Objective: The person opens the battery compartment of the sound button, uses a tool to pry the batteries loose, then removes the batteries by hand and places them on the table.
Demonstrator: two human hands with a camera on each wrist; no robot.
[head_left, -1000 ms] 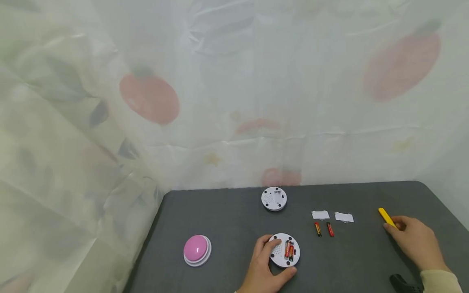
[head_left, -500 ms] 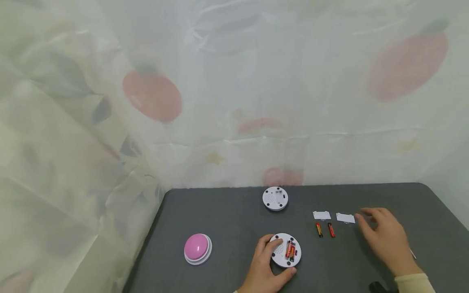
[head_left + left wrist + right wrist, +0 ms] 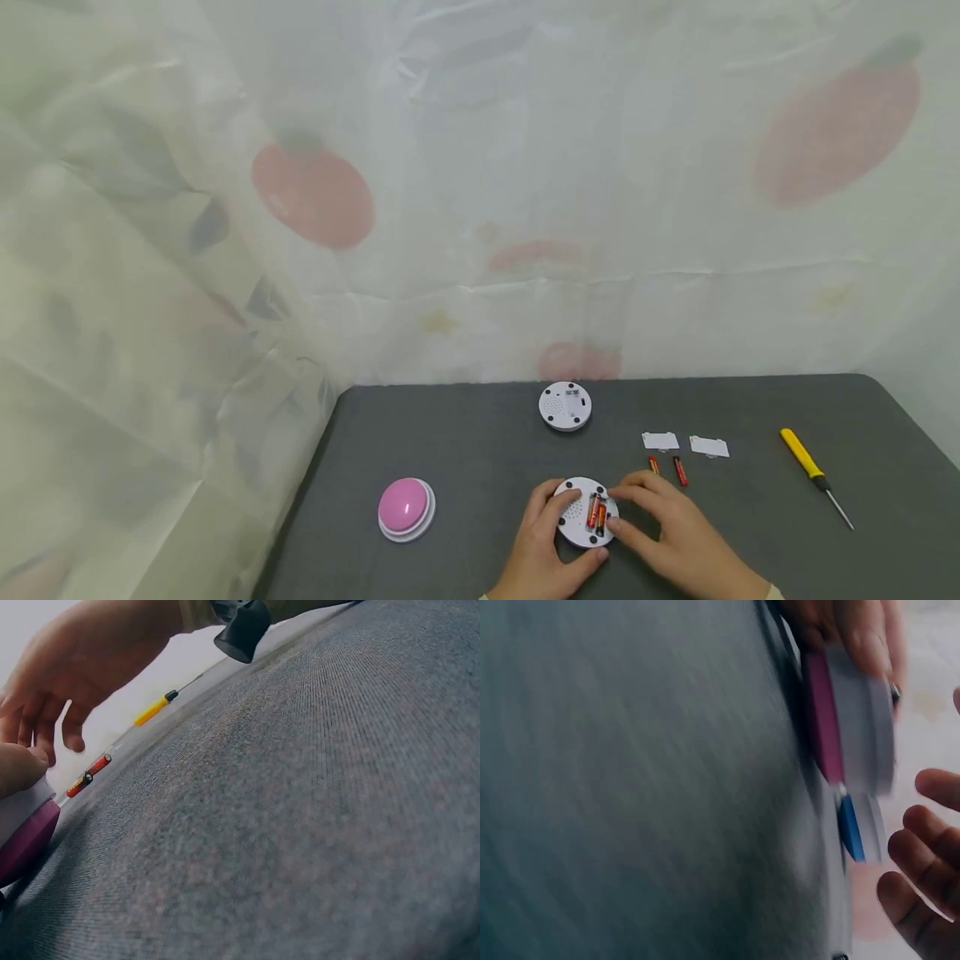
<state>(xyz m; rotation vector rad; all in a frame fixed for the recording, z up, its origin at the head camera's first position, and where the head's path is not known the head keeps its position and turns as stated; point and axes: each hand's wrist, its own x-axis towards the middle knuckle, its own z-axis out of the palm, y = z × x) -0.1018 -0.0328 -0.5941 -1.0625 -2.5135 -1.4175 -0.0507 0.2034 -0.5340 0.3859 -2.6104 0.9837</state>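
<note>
In the head view my left hand (image 3: 542,542) grips an upturned round push-button (image 3: 576,530) by its edge, thumb at the near side and fingers over the far left. Its white underside faces up, and red-and-black batteries (image 3: 597,512) lie in the open compartment. Below its white base shows a purple dome (image 3: 823,720) in the right wrist view. My right hand (image 3: 675,533) is over the button's right edge, thumb and forefinger close to the batteries. In the right wrist view the right hand's fingers (image 3: 922,855) are relaxed and apart from the button.
A second upturned button (image 3: 565,406) with a blue dome (image 3: 850,829) lies at the back. Two white covers (image 3: 660,441) and two loose batteries (image 3: 680,472) lie to the right. Further right is a yellow-handled screwdriver (image 3: 801,454). A pink push-button (image 3: 402,507) stands upright at left.
My right hand has let go of the screwdriver on the right of the table and moved left to the upturned button. My left hand keeps its grip.
</note>
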